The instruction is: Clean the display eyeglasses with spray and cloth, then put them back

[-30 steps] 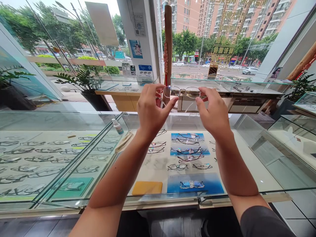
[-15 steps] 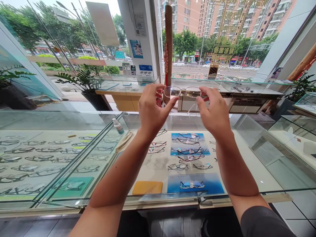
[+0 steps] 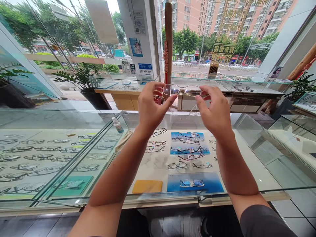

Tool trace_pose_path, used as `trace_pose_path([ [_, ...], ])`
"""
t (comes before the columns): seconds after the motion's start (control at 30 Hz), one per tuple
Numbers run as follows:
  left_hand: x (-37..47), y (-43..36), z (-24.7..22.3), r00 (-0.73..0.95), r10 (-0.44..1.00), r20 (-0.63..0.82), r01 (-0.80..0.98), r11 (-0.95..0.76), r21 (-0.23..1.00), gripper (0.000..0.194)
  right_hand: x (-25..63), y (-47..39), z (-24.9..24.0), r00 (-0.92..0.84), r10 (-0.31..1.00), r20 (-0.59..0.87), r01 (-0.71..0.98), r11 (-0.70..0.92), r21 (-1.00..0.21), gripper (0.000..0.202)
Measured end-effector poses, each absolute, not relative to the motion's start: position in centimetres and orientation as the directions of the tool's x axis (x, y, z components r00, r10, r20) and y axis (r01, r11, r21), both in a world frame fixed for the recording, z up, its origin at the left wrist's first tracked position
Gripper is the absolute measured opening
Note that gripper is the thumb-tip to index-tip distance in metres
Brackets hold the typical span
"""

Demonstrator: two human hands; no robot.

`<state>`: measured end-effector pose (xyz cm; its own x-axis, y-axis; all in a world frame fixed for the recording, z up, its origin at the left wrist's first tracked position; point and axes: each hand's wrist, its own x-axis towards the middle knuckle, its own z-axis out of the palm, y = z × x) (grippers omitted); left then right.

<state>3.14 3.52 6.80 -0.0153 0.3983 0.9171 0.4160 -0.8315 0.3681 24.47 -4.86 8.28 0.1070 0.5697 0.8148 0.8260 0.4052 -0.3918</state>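
A pair of thin-rimmed eyeglasses (image 3: 182, 90) is raised in front of me above the glass counter, its two lenses side by side. My left hand (image 3: 154, 102) pinches the left end of the frame, thumb below and fingers curled behind. At the other end my right hand (image 3: 213, 107) grips the frame between thumb and fingers. One thin temple hangs down beside the right thumb; the rest of the temples is mostly hidden by my hands. Below, inside the display case, lie several eyeglasses, some on a blue sheet (image 3: 174, 148).
A glass display counter (image 3: 254, 164) spans the front. It holds a yellow case (image 3: 147, 186) and a blue card (image 3: 209, 182) under another pair of glasses. A spray bottle (image 3: 118, 125) and a folded cloth (image 3: 123, 141) are at left. A potted plant (image 3: 85, 80) stands by the window.
Both hands stay on the eyeglasses, which remain raised at nearly the same height. The lenses have tilted slightly, and the view has shifted a little.
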Motion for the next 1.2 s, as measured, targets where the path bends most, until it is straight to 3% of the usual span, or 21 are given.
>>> trace_pose_path([
  [0.4, 3.0, 5.1, 6.3, 0.063, 0.512, 0.857, 0.289, -0.831, 0.475, 0.042, 24.6, -5.2, 8.5, 0.104, 0.515, 0.851, 0.813, 0.449, -0.371, 0.032],
  [0.7, 3.0, 5.0, 6.3, 0.031, 0.459, 0.888, 0.333, -0.842, 0.424, 0.043, 24.6, -5.4, 8.8, 0.101, 0.552, 0.828, 0.814, 0.433, -0.387, 0.036],
  [1.03, 3.0, 3.4, 6.8, -0.008, 0.291, 0.957, 0.497, -0.829, 0.256, 0.042, 24.7, -5.0, 8.4, 0.105, 0.605, 0.789, 0.828, 0.386, -0.406, 0.038],
  [1.2, 3.0, 3.0, 7.1, 0.000, 0.270, 0.963, 0.524, -0.820, 0.230, 0.045, 24.8, -4.8, 8.2, 0.098, 0.591, 0.801, 0.824, 0.403, -0.398, 0.039],
])
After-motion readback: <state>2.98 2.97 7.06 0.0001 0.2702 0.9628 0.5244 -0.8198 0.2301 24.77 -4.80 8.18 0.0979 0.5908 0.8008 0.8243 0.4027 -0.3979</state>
